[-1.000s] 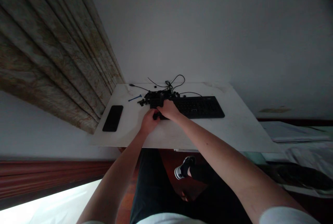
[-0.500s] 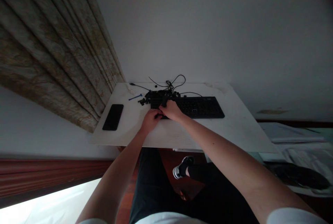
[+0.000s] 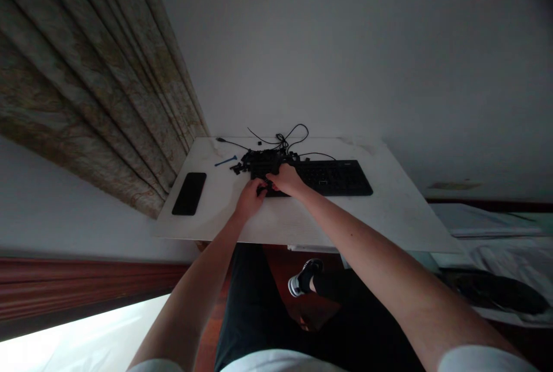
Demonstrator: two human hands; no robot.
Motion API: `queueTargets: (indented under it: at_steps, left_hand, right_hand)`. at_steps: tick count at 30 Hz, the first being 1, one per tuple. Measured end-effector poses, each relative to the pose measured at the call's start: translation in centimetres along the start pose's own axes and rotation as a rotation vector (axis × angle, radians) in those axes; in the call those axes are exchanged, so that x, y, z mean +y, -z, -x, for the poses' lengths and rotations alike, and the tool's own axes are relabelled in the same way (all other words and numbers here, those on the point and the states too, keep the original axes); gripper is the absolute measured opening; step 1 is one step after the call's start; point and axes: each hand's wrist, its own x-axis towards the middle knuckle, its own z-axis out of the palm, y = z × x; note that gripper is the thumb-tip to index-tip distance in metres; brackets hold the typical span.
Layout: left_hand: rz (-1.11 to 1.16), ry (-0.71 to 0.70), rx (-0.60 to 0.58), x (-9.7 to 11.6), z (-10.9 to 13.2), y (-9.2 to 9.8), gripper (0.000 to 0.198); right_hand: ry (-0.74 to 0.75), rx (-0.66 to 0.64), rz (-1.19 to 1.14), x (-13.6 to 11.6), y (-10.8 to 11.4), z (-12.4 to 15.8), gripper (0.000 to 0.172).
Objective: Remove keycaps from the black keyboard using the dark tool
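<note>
A black keyboard [image 3: 332, 178] lies on a white table [image 3: 389, 211], with a heap of loose black keycaps [image 3: 259, 160] at its left end. My left hand [image 3: 249, 198] rests at the keyboard's near left corner, fingers curled on a small dark piece that I cannot make out. My right hand [image 3: 288, 179] lies over the left part of the keyboard, fingers bent down onto the keys. What the fingertips pinch is hidden.
A black phone [image 3: 189, 193] lies at the table's left edge. A small blue tool [image 3: 225, 160] sits behind it. Black cables [image 3: 285, 137] curl at the back by the wall. A curtain [image 3: 95, 84] hangs on the left. My legs and a shoe [image 3: 302, 280] are under the table.
Both hands have shifted slightly farther onto the keyboard's left end. The keyboard, the phone and the blue tool have stayed in place.
</note>
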Motion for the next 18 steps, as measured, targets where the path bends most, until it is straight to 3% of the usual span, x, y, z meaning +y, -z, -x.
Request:
queueTargets:
  at_steps: [5,9,15,18]
  left_hand:
    - [0.021,0.002,0.022,0.2,0.0,0.1,0.022]
    - [0.026,0.030,0.025,0.4,0.1,0.2,0.021]
    - [-0.015,-0.028,0.005,0.2,0.0,0.1,0.019]
    - [-0.029,-0.073,-0.010,0.1,-0.1,0.1,0.021]
  right_hand:
    - [-0.046,-0.014,0.057,-1.4,-0.3,-0.3,0.023]
    - [0.000,0.011,0.164,-2.2,-0.5,-0.1,0.022]
    - [0.147,-0.029,0.066,-0.9,-0.4,0.3,0.016]
    - [0.155,0.010,-0.005,0.1,-0.7,0.6,0.015]
